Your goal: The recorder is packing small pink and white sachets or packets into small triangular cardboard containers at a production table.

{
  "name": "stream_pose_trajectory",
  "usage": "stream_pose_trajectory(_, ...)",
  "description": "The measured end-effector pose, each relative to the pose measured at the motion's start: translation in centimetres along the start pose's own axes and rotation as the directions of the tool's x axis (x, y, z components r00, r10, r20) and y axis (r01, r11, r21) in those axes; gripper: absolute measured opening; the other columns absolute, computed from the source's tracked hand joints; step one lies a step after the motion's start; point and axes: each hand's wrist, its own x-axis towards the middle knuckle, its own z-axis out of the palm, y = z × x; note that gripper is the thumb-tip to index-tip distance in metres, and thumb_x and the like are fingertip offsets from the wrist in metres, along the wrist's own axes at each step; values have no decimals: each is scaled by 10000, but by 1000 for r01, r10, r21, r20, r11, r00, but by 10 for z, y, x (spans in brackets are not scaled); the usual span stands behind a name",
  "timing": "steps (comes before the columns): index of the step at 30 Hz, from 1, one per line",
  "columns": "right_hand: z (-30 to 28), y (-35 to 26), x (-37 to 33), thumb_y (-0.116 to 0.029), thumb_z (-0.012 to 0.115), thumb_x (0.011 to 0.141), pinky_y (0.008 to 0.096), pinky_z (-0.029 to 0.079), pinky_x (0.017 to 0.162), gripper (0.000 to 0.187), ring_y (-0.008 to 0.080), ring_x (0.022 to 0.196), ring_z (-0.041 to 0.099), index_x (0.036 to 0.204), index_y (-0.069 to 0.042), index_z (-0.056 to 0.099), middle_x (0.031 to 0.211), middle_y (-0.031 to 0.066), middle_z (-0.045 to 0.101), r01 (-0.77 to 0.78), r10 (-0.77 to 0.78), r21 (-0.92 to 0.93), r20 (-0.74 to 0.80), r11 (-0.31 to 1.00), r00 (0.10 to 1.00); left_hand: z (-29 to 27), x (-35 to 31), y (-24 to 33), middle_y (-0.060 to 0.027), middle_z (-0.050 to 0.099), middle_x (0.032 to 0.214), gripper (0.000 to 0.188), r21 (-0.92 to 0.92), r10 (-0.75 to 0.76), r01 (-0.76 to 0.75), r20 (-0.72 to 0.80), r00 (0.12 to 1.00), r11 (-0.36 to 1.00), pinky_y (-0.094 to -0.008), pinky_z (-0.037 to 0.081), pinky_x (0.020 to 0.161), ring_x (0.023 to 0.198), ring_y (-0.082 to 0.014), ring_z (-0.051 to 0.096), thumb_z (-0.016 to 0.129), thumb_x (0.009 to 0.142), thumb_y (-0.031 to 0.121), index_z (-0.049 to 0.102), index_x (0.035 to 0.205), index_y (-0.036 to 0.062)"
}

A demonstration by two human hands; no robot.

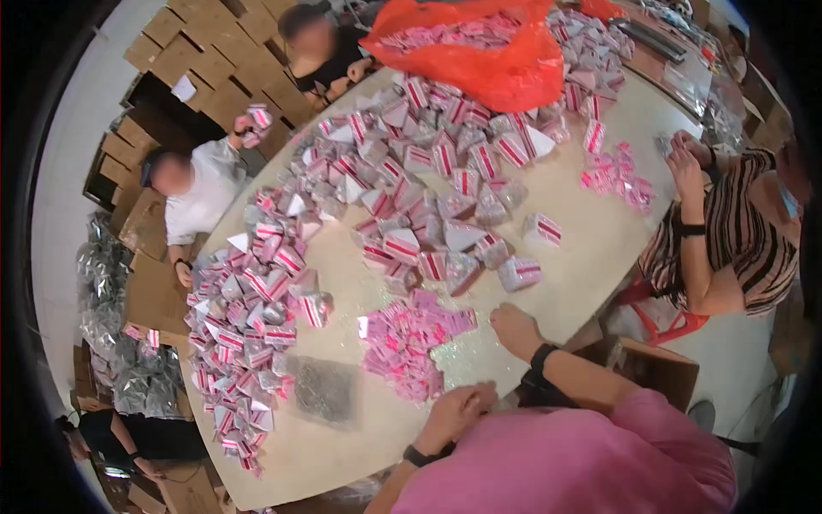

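Note:
My left hand point(458, 413) is curled close to my body at the table's near edge. Whatever it may hold is hidden by the fingers. Farther forward and to the right, my right hand point(515, 332) is bent with its fingers folded down over the tabletop, and its palm is out of sight. Between the hands lies a spread of clear, shimmering small packets or film point(471, 360). Left of that spread is a heap of flat pink cards or packets point(407, 343). A dark grey translucent sheet or flat bag point(324, 390) rests farther left.
Many wedge-shaped clear packs with pink-and-white stripes point(445, 158) cover the table point(342, 274). A red plastic bag point(479, 51) of pink packets lies at the far side. A striped-shirted person point(728, 231) works at the right; others stand left. Cardboard boxes point(205, 51) are stacked behind.

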Motion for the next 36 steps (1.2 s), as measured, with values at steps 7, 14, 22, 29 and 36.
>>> stream_pose_trajectory(7,-1,8,-7,-120,529,819,411,475,696,61,296,840,564,820,-74,568,823,99,544,38,-17,245,-87,969,996,3,-6,-9,-194,629,918,272,-7,52,-53,-47,998,999,-382,483,738,843,-354,606,552,821,160,598,1039,6)
stream_pose_trajectory(14,-19,-22,0,-127,540,820,394,511,682,89,269,888,577,897,-90,564,920,79,540,64,-66,64,23,996,998,0,-5,-16,-191,620,942,268,-42,38,-39,-13,999,998,-388,476,753,871,-351,597,536,827,154,588,1032,-9)
stream_pose_trajectory(22,-4,-10,-1,-103,539,813,376,515,670,86,252,873,586,890,-93,575,892,80,532,128,-123,-74,72,989,990,-6,-1,-16,-185,615,972,279,-18,-4,5,40,999,1000,-389,472,766,885,-350,594,534,836,165,582,1061,8)
stream_pose_trajectory(29,-20,-19,0,-64,520,803,403,505,725,108,274,921,574,899,-65,570,918,95,546,20,-26,62,96,998,995,-33,13,-6,-162,633,903,223,41,109,-108,-22,994,993,-359,485,725,819,-308,609,577,841,133,605,1026,11)
stream_pose_trajectory(36,-13,-3,-4,-86,529,810,405,484,741,110,286,906,568,905,-80,584,902,97,556,30,-38,188,37,982,999,-16,70,-7,-174,582,1001,247,260,228,-224,15,974,939,-386,479,752,871,-329,579,576,805,106,586,1038,22)
